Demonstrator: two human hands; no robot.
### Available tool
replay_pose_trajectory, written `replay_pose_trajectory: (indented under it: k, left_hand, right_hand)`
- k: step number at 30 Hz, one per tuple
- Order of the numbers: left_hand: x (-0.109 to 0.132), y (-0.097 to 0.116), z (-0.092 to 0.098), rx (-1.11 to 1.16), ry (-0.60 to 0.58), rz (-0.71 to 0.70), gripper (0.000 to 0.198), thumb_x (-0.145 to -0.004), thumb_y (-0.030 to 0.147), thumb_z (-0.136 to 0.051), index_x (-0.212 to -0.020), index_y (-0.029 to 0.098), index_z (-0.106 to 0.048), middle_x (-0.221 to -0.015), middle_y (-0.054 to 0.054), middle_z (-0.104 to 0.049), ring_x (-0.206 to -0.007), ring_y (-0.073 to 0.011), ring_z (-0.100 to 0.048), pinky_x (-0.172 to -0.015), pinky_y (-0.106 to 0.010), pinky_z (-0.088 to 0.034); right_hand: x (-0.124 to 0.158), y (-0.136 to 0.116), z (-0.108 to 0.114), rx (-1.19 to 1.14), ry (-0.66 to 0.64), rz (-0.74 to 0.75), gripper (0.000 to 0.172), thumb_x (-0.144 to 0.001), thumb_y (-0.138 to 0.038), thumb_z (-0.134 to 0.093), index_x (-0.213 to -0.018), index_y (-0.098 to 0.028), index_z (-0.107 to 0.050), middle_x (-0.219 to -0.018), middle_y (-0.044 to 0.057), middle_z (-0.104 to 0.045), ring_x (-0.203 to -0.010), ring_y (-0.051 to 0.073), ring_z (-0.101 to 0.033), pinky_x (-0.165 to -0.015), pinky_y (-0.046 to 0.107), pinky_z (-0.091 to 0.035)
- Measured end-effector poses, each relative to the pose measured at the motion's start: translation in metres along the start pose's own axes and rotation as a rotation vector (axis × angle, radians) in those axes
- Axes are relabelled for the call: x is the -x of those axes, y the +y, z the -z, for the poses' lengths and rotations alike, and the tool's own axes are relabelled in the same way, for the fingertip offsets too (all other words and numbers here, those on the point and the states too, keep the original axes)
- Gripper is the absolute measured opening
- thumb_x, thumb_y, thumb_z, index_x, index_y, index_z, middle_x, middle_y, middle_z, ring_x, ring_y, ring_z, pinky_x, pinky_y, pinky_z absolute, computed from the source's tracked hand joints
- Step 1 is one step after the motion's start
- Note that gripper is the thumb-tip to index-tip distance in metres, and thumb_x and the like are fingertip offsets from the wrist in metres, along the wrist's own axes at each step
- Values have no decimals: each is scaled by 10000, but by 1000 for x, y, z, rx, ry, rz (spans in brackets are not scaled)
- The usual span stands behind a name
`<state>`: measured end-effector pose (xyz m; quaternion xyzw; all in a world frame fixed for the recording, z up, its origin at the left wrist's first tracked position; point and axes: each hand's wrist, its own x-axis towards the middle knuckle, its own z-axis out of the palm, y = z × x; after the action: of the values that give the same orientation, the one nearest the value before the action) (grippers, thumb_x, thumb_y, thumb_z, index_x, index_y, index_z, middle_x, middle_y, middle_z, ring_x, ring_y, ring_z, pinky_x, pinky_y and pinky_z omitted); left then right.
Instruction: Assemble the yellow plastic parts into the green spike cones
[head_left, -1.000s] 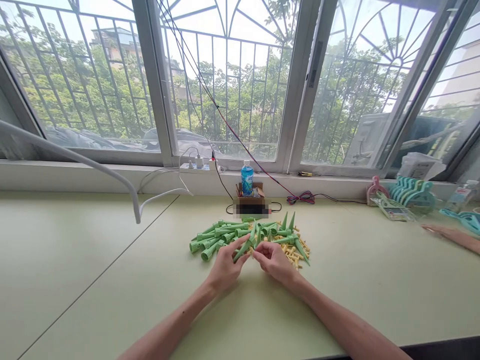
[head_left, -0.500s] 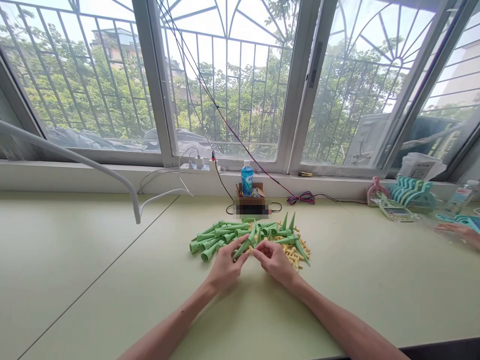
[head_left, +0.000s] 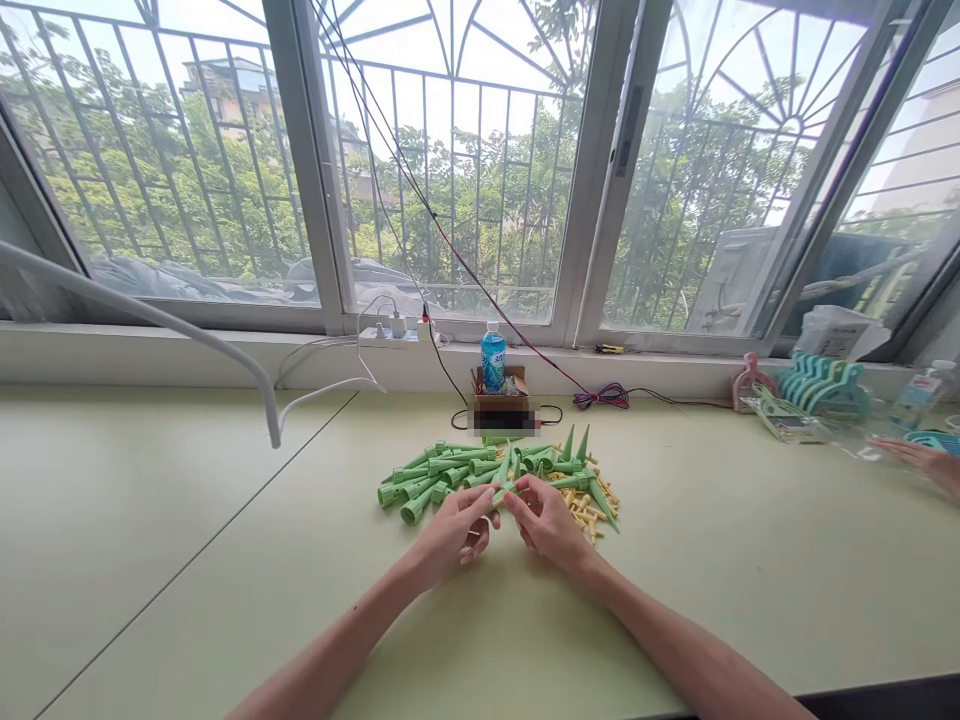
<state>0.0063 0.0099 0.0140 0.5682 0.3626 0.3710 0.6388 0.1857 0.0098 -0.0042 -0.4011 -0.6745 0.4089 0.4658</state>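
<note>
Between my hands is a green plastic watering spike (head_left: 505,489), a hollow cone with a wide collar, partly covered by my fingers. My left hand (head_left: 454,528) grips it from the left, thumb and forefinger pinched and the other fingers curled. From the right, my right hand (head_left: 551,522) pinches its collar end with thumb and forefinger. A small yellow piece (head_left: 498,502) shows by the fingertips; whether it sits in the spike I cannot tell. Just beyond lies a heap of similar green spikes (head_left: 420,490). Several small yellow plastic pegs (head_left: 592,515) are spread by my right hand.
Behind the heap stand a small cardboard box (head_left: 499,402) and a blue-liquid bottle (head_left: 493,360). A coiled cable (head_left: 602,396) lies farther right. Teal hangers (head_left: 825,388) stand at the right, near another person's hand (head_left: 926,462). A white curved tube (head_left: 247,355) hangs at left.
The green spike has turned from leaning upright to lying lower between my fingertips. My left fingers have curled under it, and my right hand has closed in on its collar.
</note>
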Motion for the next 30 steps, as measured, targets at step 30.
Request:
replay_pose_trajectory:
  k: [30]
  left_hand:
    - [0, -7, -2, -89, 23, -20, 665, -790, 581, -659, -1269, 125, -592, -687, 34, -563, -363, -8, -301, -356, -186, -167]
  right_hand:
    - [0, -5, 4, -35, 8, -64, 351, -794, -495, -705, -759, -176, -563, -516, -70, -415, -464, 89, -339, -437, 232, -256]
